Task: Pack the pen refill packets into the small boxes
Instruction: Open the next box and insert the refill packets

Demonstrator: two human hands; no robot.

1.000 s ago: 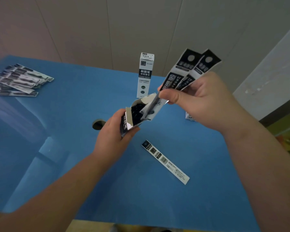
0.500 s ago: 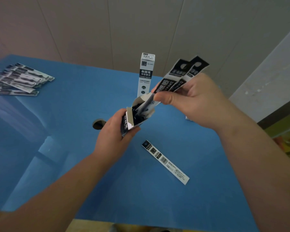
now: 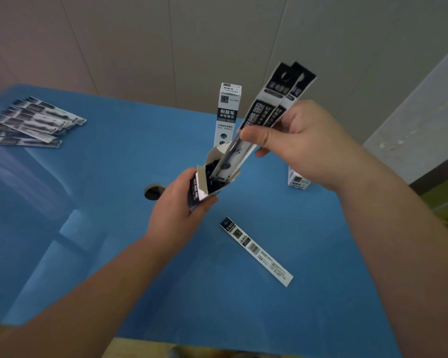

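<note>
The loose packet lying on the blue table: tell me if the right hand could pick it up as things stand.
Probably not yet. The path to the loose packet looks free, but the right hand is gripping two packets half-slid into the open box.

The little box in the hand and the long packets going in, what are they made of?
Open box: looks like thin printed cardboard, its flap's inner side plain grey. Packets: probably glossy plastic or coated card; they look stiff with a slight sheen, but I can't tell which.
</note>
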